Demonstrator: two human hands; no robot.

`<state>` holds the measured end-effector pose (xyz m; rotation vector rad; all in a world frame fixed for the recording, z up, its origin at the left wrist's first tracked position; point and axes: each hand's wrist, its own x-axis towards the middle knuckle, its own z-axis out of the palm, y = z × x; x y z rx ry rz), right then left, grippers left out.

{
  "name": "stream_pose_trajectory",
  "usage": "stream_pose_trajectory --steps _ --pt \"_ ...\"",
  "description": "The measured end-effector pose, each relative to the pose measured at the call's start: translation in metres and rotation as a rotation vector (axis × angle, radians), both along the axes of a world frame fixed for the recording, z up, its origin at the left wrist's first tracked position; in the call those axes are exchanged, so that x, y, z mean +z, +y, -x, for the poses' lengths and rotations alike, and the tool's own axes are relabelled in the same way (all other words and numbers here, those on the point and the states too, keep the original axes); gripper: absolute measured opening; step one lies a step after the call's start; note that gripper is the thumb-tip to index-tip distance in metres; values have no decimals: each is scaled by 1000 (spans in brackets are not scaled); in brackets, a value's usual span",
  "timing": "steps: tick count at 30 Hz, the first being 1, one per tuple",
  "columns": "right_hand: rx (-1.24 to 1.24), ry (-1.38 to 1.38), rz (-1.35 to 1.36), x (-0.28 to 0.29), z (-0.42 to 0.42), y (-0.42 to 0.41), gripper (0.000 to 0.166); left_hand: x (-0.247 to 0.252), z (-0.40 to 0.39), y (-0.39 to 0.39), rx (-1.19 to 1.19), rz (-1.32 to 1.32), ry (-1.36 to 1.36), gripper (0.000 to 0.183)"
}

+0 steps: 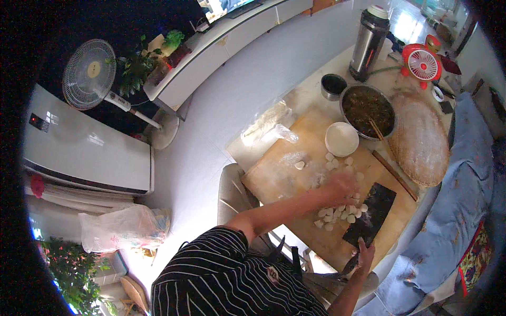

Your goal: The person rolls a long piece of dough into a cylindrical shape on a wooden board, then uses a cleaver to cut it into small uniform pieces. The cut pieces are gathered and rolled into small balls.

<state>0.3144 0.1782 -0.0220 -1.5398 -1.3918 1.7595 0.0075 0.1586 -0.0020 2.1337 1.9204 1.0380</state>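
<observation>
My left hand [346,185] is blurred by motion over a wooden board [308,237], just above a cluster of small pale dough pieces [336,215]; its fingers and any contents cannot be made out. More pieces lie scattered near a round white bowl [342,139]. At the board's near right side, my right hand [365,254] grips the lower end of a dark, broad-bladed cleaver [371,213], dusted with flour. One dough piece [299,165] lies apart on the floured board. A thin wooden rolling pin [395,175] rests beyond the blade.
A metal basin of dark filling [367,110] with chopsticks, a woven tray [421,138], a dark-filled metal cup [333,86], a steel thermos [367,45] and a small red fan [423,63] stand around the board. A plastic bag [269,122] lies at its far left edge.
</observation>
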Motion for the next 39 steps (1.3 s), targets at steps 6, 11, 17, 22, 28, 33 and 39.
stream_pose_trajectory --steps 6,11,17,22,28,33,39 --pt "37 131 207 43 36 6 37 -27 8 0 585 60 55 57" --pt "166 69 52 18 87 3 52 0 -13 16 471 44 -91 55" --pt "151 148 -98 37 103 -10 46 -15 -19 39 360 26 -754 65" --pt "327 -344 -310 116 100 -17 40 -47 -14 55 -128 -150 -2272 49" --pt "162 -257 -432 103 65 -15 31 29 44 -3 -33 399 -1998 45" --pt "-101 -152 -57 95 26 -25 27 45 69 -63 226 393 -837 51" --pt "-163 -81 114 63 5 -58 26 -26 81 -115 489 81 6 62"
